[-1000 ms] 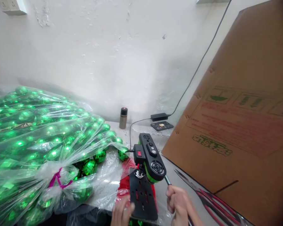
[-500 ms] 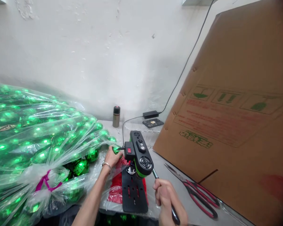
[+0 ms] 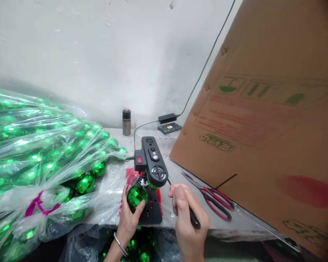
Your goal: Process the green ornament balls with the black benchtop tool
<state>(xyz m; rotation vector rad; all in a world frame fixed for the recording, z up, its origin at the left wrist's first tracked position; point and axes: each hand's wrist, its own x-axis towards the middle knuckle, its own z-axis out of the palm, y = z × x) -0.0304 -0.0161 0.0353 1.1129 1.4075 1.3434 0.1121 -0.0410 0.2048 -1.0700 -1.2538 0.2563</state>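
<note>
A shiny green faceted ball sits in my left hand, whose fingers curl around it from the left and below. It is at the front left of a small black bench drill press, over the machine's slotted black base plate. My right hand is wrapped round the machine's lever, a metal rod with a black grip. Under the base lies red plastic. The drill's working tip is hidden below its housing.
A clear bag of green balls, tied with purple ribbon, fills the left. Red-handled scissors lie right of the lever before a large cardboard box. A bottle, power adapter and phone stand behind.
My left hand has come forward from behind the machine's left side, bringing the green ball to the front by the base plate. My right hand stays on the lever. The view has tilted down.
</note>
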